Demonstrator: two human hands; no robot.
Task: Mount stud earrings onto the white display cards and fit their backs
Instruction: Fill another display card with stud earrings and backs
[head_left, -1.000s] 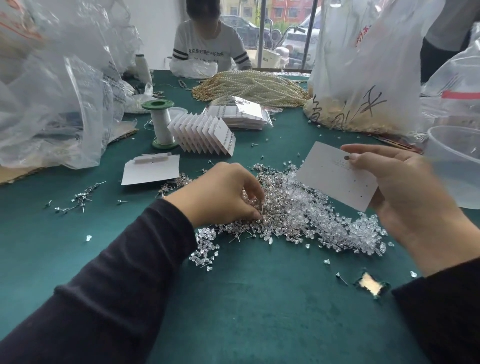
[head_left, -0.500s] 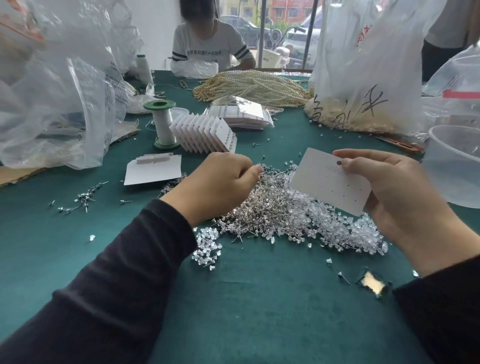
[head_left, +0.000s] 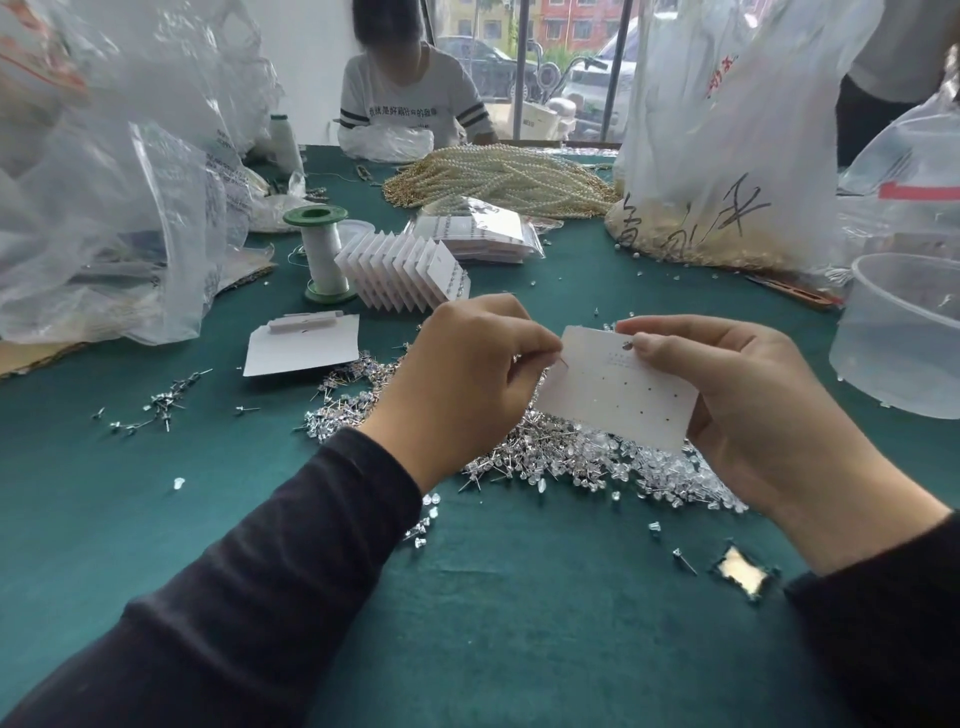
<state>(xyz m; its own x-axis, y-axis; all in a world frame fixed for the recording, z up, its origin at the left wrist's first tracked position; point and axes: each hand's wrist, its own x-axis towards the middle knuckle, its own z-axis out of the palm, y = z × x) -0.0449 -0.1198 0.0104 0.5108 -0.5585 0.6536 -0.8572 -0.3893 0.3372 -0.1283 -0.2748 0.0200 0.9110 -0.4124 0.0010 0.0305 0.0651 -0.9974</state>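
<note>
The card (head_left: 618, 389) is at frame centre, held tilted above the pile (head_left: 550, 457) so that its punched holes face the worker. The right hand (head_left: 769, 415) grips its right side, thumb on the face, to steady it for insertion. The left hand (head_left: 462, 384), fingers curled, pinches what appears to be a stud (head_left: 563, 362) at the card's left edge. The item is too small to confirm. The finished cards (head_left: 405, 270) stand fanned at upper centre, away from the pile.
</note>
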